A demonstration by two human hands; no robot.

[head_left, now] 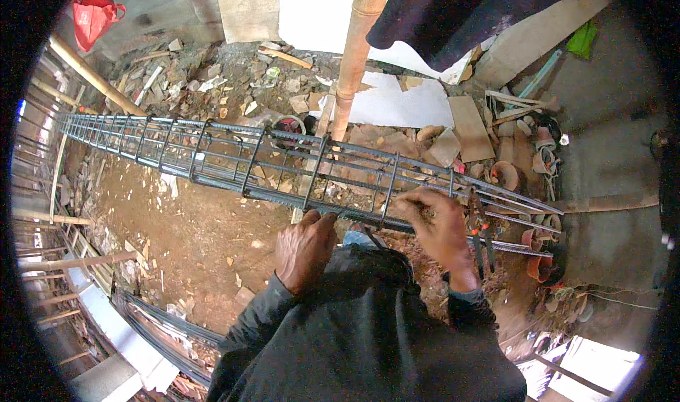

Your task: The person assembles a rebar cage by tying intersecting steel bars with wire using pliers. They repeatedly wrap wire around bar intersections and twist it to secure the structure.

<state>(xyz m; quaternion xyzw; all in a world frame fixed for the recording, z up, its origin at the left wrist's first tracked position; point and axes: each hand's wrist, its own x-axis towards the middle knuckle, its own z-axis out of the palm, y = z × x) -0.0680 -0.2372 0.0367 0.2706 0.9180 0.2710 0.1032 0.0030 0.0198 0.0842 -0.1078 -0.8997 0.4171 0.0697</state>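
A worker bends to a steel cage that stretches from upper left to right, just in front of the body, over rubble-strewn ground. The left hand curls at the near lower bars, knuckles up; whether it grips them is hidden. The right hand, blurred, has its fingers bent beside 1 hoop; whether it pinches anything cannot be told. The step in hand looks like fastening hoop to bars. The next move seems to call for a steady left hand and a precise pinch by the right.
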